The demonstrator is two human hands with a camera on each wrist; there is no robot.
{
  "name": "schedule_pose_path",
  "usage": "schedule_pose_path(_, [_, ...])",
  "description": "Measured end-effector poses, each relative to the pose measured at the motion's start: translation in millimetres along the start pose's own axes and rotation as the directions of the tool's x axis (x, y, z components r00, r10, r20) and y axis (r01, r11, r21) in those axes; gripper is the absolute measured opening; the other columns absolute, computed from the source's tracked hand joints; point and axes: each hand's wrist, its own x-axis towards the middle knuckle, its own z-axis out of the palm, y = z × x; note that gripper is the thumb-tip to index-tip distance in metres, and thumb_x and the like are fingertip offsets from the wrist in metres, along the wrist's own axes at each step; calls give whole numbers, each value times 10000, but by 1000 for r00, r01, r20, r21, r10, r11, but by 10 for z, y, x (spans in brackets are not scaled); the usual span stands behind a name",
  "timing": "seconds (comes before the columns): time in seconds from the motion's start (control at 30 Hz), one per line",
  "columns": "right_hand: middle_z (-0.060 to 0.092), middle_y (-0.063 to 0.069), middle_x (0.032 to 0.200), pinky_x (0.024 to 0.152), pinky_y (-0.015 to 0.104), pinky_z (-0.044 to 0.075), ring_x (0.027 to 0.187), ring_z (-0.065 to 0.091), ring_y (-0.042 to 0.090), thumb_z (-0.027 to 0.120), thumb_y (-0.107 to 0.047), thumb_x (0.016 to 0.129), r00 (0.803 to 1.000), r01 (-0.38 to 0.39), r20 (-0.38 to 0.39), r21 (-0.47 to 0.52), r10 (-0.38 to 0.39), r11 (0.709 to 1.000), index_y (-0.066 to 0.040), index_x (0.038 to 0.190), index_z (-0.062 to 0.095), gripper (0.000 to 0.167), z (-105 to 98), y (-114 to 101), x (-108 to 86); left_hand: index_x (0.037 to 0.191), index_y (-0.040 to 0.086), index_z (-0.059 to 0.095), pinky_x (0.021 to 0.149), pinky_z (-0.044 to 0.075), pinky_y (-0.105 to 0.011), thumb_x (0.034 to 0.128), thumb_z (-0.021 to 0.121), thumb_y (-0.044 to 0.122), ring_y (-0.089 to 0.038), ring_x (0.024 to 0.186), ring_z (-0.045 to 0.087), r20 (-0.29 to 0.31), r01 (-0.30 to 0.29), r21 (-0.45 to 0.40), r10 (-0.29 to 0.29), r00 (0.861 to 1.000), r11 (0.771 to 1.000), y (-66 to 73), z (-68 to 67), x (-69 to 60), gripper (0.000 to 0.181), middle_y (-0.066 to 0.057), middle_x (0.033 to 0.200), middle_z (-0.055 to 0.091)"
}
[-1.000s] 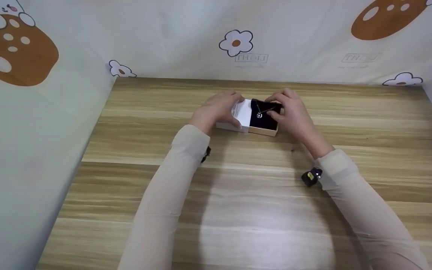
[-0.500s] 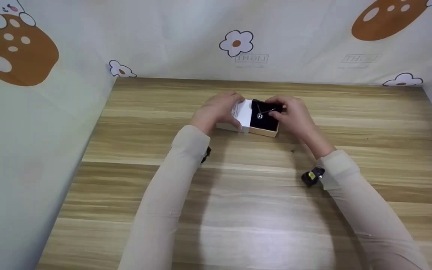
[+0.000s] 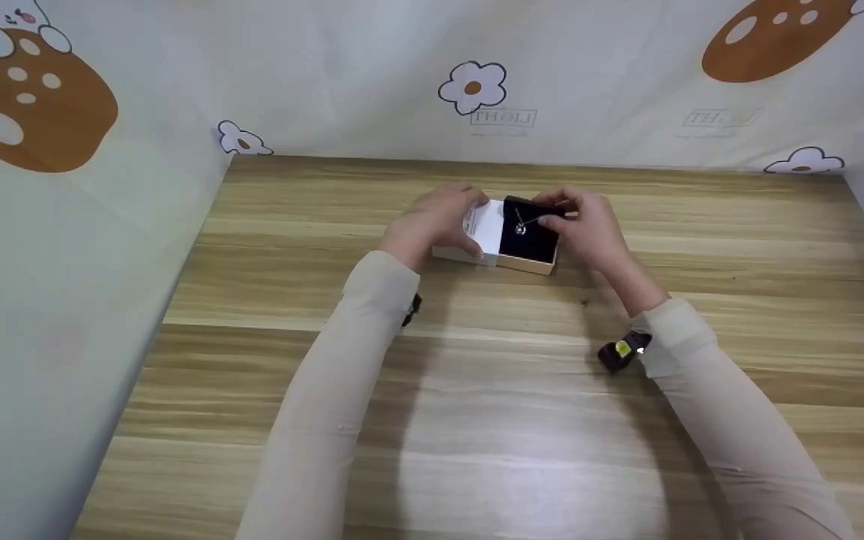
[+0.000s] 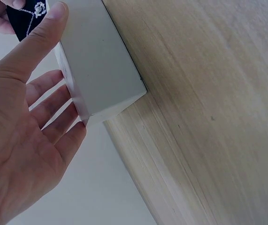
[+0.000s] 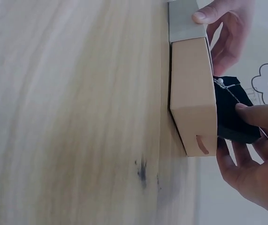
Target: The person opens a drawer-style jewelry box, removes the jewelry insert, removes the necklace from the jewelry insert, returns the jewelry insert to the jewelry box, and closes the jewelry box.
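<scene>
A small drawer-style jewellery box lies on the table, its white sleeve [image 3: 490,225] on the left and its tan drawer [image 5: 192,79] pulled out to the right. My left hand [image 3: 433,217] holds the sleeve, thumb on the near side and fingers on the far side. With my right hand [image 3: 591,229] I pinch the right end of a black padded insert [image 5: 232,119], thumb on top and fingers beneath. That end is lifted and tilted above the drawer. A silver necklace [image 3: 520,229] with a round sparkling pendant lies on the insert; part of its chain is under my thumb.
The wood-grain table [image 3: 522,420] extends around the box. Behind it hangs a pale curtain [image 3: 372,82] with flower prints. A black wrist camera [image 3: 623,351] sits at the right cuff.
My right fingers have closed on the black insert and its right end has risen slightly. The left hand and the sleeve have stayed in place.
</scene>
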Motion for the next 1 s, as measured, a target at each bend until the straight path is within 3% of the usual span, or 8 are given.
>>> schedule_pose_path(0.1, [668,145,1213,873,191,517,1039,617,156,680,-17,912,999,-28,-20,81,30,996,-4,1208,665,297,-17,7,0,1449,154,473,1155,375,-412,713,896,357,-265,1341,461,-1,1,-6,-1,1000,1000,4,-1,-4,873,-61,1439,487])
schedule_pose_path(0.2, [673,39,1128,801,123,501,952,605,67,692,-17,903,998,-41,-32,173,47,984,18,1213,648,316,-34,5,-1,1450,157,472,1160,371,-408,713,896,360,-259,1342,462,-4,0,-5,0,1000,1000,0,-3,-4,873,-56,1440,490])
schedule_pose_path(0.37, [633,-133,980,791,125,527,896,624,27,681,31,893,999,-27,-24,333,37,943,76,1209,611,327,-50,16,3,1442,129,473,1165,367,-383,718,892,375,-258,1339,465,-5,-22,18,22,1000,1000,-14,2,2,872,-65,1437,492])
schedule_pose_path(0.5, [635,-126,964,785,138,554,898,637,40,672,56,888,998,-44,-16,412,55,910,23,1165,641,281,-64,26,2,1441,134,470,1163,370,-379,714,892,387,-251,1334,468,-3,-20,23,20,1000,1000,-14,3,7,878,-61,1437,492])
schedule_pose_path(0.6, [641,-76,965,776,161,575,892,646,61,662,75,888,994,-94,4,516,108,852,-58,1094,684,246,-76,15,-3,1443,148,467,1157,375,-383,712,892,385,-245,1331,471,1,-10,18,10,1000,1000,-11,4,7,878,-52,1440,492])
schedule_pose_path(0.77, [684,-45,966,740,190,576,873,660,97,668,72,886,980,-172,45,669,192,723,-128,1004,709,236,-103,-4,-1,1441,148,470,1154,377,-387,717,892,373,-244,1326,472,2,-3,2,3,1000,1000,-5,1,2,868,-53,1442,496])
schedule_pose_path(0.9, [706,-51,967,750,221,577,904,663,118,681,58,883,972,-203,69,724,223,660,-134,988,709,220,-133,1,-2,1448,158,462,1157,374,-391,718,892,378,-239,1330,467,8,5,-5,-5,1000,1000,-2,-1,4,875,-45,1449,492])
schedule_pose_path(1.0, [706,-45,972,751,242,588,911,661,117,673,60,890,970,-211,80,749,231,629,-135,984,706,219,-156,5,-9,1455,160,457,1157,374,-397,720,890,380,-244,1331,468,10,3,-3,-3,1000,1000,-3,0,9,881,-45,1450,490])
